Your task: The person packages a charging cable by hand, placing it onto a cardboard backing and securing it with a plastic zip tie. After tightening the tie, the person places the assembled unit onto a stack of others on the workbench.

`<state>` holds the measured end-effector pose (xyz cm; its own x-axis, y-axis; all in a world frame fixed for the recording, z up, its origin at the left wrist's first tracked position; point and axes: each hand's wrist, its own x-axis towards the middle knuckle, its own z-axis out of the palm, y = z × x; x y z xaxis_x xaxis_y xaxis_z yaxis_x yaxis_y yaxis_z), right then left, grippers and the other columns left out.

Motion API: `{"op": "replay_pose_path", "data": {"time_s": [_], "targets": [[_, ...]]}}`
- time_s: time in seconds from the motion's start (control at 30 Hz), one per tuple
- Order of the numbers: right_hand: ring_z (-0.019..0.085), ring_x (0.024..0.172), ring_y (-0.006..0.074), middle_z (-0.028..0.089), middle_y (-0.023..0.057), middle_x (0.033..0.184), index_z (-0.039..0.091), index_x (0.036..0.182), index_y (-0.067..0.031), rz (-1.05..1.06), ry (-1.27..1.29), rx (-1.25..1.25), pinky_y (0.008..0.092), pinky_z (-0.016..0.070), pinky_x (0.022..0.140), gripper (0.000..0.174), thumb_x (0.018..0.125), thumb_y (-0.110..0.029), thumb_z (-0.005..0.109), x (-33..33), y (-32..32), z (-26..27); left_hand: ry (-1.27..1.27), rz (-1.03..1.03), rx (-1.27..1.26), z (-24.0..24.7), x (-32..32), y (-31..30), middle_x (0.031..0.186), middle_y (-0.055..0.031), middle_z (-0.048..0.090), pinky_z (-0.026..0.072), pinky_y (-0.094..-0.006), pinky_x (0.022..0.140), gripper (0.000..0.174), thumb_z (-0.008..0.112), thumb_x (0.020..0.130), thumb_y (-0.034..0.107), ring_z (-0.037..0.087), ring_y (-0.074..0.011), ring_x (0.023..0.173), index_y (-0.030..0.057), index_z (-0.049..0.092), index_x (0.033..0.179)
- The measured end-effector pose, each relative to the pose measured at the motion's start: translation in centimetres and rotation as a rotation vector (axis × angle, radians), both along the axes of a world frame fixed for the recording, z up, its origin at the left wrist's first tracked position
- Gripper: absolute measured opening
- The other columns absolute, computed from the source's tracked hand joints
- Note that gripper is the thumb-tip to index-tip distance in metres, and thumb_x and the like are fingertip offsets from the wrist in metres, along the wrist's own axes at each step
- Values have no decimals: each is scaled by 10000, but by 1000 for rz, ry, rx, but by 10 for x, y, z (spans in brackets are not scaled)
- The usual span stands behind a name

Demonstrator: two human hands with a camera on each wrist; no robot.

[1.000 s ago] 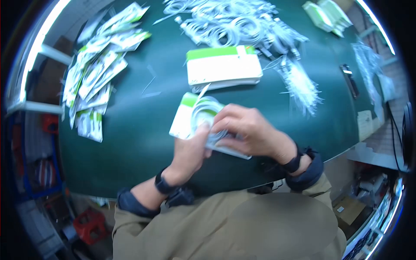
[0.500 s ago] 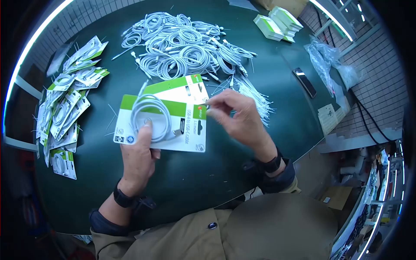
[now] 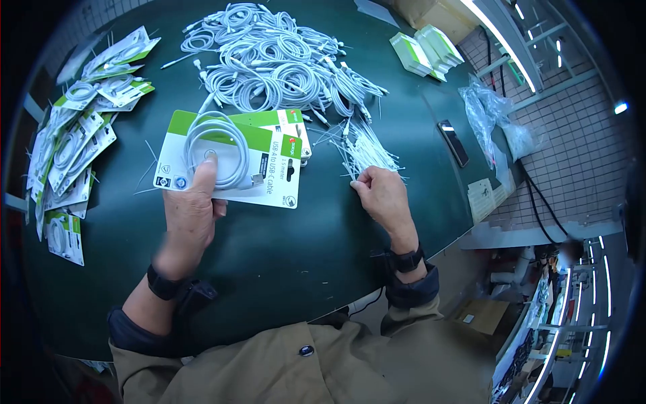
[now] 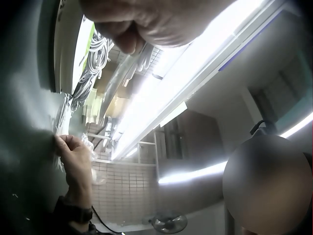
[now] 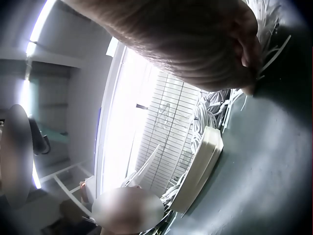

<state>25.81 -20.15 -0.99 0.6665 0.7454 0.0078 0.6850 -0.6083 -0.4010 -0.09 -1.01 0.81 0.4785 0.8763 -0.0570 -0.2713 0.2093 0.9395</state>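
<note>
My left hand holds a white and green cardboard package card printed "USB-A to USB-C cable". A coiled white cable lies against the card's face, with the thumb pressed inside the loop. One metal plug shows at the coil's lower right, and the other cable end sticks up past the card's top edge. My right hand is at the near end of a heap of thin white cable ties, thumb and forefinger pinching at a tie's end. In the right wrist view, its fingertips are down by the green tabletop.
Behind the held card sits a stack of similar cards. A big pile of coiled white cables lies farther back. Several carded cables overlap at the left. To the right are more card stacks, a phone and clear plastic bags.
The cable coil went from being handled by both hands to lying on the card in the left hand. The right hand moved away rightward to the cable ties. The head view also shifted.
</note>
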Motion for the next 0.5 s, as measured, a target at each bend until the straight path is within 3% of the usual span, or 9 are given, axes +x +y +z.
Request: {"op": "replay_pose_path", "data": {"time_s": [0.17, 0.5], "targets": [[701, 788, 370, 724, 164, 823, 710, 837, -12, 70, -50, 163, 454, 543, 720, 167, 851, -166, 775, -4, -2, -5, 27, 28, 2, -3, 1, -2, 834, -40, 648, 407, -217, 380, 209, 631, 1020, 137, 533, -58, 499, 19, 591, 1188], [676, 642, 290, 700, 177, 750, 711, 842, 26, 45, 87, 332, 386, 520, 637, 118, 852, -87, 745, -4, -4, 1, 42, -36, 63, -9, 0, -1, 865, -25, 653, 399, -200, 381, 258, 646, 1023, 167, 520, -39, 503, 43, 570, 1236]]}}
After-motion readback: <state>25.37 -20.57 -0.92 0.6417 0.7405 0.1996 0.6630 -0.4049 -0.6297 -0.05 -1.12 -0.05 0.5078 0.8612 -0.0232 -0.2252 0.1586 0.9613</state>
